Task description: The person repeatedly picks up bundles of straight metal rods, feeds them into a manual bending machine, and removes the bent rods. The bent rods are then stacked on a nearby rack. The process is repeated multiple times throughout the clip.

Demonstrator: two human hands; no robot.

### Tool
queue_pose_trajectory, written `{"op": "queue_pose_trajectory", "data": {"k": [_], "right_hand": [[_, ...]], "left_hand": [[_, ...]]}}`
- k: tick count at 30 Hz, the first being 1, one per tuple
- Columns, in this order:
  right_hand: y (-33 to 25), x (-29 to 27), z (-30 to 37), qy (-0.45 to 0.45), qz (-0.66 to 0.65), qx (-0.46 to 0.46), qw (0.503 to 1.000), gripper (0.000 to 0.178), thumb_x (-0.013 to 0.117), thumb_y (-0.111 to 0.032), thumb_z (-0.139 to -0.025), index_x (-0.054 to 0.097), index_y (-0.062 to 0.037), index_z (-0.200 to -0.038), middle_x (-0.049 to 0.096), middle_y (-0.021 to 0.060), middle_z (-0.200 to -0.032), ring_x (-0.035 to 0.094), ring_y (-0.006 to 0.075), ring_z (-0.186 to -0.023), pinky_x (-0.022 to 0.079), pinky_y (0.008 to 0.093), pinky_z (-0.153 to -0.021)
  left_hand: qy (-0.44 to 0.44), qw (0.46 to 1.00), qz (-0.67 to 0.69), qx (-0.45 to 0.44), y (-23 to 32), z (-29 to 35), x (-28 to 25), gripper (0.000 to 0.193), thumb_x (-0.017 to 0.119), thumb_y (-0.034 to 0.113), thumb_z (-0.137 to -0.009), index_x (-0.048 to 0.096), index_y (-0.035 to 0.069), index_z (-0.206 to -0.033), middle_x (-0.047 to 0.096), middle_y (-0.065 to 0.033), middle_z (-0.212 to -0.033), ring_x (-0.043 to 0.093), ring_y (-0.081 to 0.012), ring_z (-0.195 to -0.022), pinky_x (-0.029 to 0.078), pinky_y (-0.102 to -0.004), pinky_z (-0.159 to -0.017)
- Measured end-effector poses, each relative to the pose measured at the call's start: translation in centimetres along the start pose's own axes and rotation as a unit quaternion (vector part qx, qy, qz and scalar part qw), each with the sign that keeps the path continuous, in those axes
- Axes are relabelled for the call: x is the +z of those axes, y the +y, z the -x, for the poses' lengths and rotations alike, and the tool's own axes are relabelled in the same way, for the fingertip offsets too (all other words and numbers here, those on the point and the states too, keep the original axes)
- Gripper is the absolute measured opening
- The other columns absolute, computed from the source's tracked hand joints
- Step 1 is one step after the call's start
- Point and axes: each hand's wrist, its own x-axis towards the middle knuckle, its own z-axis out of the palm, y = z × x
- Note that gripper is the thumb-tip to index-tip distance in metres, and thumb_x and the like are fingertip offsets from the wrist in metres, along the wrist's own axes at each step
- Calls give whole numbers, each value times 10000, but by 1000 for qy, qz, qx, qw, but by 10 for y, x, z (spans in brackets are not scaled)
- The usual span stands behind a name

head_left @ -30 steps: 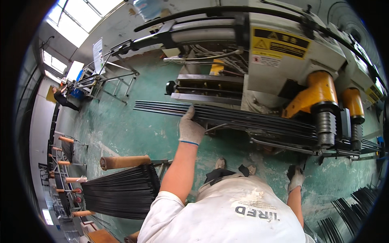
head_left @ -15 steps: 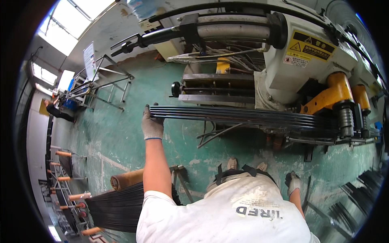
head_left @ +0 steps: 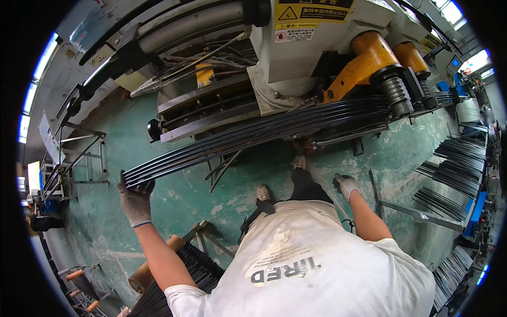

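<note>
My left hand point(head_left: 136, 203), in a grey work glove with dark fingertips, is closed around the left ends of a bundle of long, thin black rods point(head_left: 237, 132). The bundle slants up to the right and bows slightly. Its far part passes beneath an orange machine arm point(head_left: 359, 63) and beside a coiled steel spring point(head_left: 396, 95). My right hand point(head_left: 346, 187), gloved the same way, hangs at my right side, apart from the rods. Its fingers are loosely bent, and nothing shows in them.
A large pale machine point(head_left: 296, 53) with warning labels stands ahead. Behind my left arm is a rack with a brown roller point(head_left: 156, 264) and black strands. More black rods point(head_left: 459, 169) lie on a rack at right. A metal frame point(head_left: 84, 153) stands on the green floor at left.
My view and body have turned toward the right. My left hand keeps its hold on the rod ends, which now slant instead of running level. My right hand has swung forward.
</note>
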Motion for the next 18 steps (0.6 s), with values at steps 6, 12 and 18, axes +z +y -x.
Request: {"op": "queue_pose_trajectory", "data": {"k": [6, 12, 18], "right_hand": [[-45, -9, -26, -25, 198, -64, 978, 517, 707, -510, -1049, 835, -10, -1014, 812, 166, -970, 739, 336, -895, 565, 456, -903], [-68, -54, -82, -71, 177, -47, 980, 480, 709, -474, -1059, 821, -12, -993, 807, 150, -966, 730, 349, -902, 559, 465, -910], [-80, -118, -154, -98, 470, -137, 867, 422, 588, -331, -1121, 815, -17, -1290, 784, 261, -1370, 711, 392, -1302, 520, 511, -1117]], "left_hand": [[193, 959, 200, 63, -57, 17, -17, 697, 491, 588, -1200, 562, 53, -1641, 550, -217, -1716, 562, -448, -1523, 409, -623, -1327], [298, 922, 218, -115, -217, 78, 45, 734, 532, 621, -1174, 573, 1, -1566, 557, -204, -1694, 543, -426, -1512, 433, -612, -1290], [-4, 968, 148, -204, -346, 86, 114, 542, 546, 558, -1154, 664, 59, -1330, 697, -106, -1399, 616, -346, -1300, 474, -518, -1198]]}}
